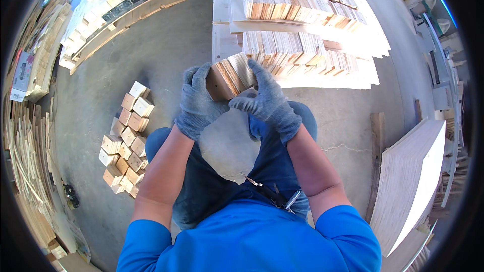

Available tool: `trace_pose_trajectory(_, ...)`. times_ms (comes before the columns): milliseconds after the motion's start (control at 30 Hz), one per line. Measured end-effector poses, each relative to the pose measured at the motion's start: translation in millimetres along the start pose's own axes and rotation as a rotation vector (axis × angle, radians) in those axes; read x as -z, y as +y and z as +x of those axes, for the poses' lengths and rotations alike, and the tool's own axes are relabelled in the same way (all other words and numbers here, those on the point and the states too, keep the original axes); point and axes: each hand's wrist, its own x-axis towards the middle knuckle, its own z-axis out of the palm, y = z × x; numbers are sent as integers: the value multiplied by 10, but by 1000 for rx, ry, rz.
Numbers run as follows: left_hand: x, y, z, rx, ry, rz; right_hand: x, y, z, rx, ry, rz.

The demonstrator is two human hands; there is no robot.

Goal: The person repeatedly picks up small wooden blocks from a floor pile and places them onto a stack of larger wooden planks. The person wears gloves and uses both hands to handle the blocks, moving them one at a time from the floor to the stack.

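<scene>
A short stack of flat wooden blocks [231,76] is held between my two gloved hands, above the floor in front of my knees. My left hand [194,103] wraps round the brown face at its left end. At the other end, my right hand [269,100] closes on the lighter pieces, with its thumb low and its fingers over the far side. Just beyond the hands, a row of upright wooden blocks [282,48] stands on pale plywood sheets [222,40]. Another long row of blocks [287,5] stands farther back on the same sheets.
On the floor to the left is a pile of wooden blocks [128,141]. Long thin strips of wood [33,146] line the left side. At the far left stands a loaded pallet [116,7]. A large stack of boards [411,176] and a plank [375,161] are on the right.
</scene>
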Motion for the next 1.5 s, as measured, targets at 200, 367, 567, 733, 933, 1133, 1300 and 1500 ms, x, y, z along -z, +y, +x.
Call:
trace_pose_trajectory(200, -97, 75, -7, -30, -49, 10, -2, -38, 36, -193, 50, -41)
trace_pose_trajectory(367, -76, -60, 22, 157, 67, -488, 285, 227, -25, -308, 119, 857)
trace_pose_trajectory(567, -130, -632, -52, 620, 191, -881, 557, 353, -63, -212, 204, 1469)
trace_pose_trajectory(733, -203, -615, -114, 509, 67, -647, 868, 524, -148, -87, 259, 1697)
trace_pose_trajectory(933, -201, -682, -209, 407, -66, -443, 1453, 780, -353, -96, 601, 1265)
trace_pose_trajectory(1133, -157, -706, -169, 464, -159, -305, 2142, 1360, -415, -218, 872, 774)
trace_pose_trajectory(1300, -187, -677, -172, 450, -237, -211, 2390, 1629, -49, -423, 829, -175)
trace_pose_trajectory(1500, -125, -620, -159, 452, -314, -165, 2323, 1717, 325, -564, 675, -440)
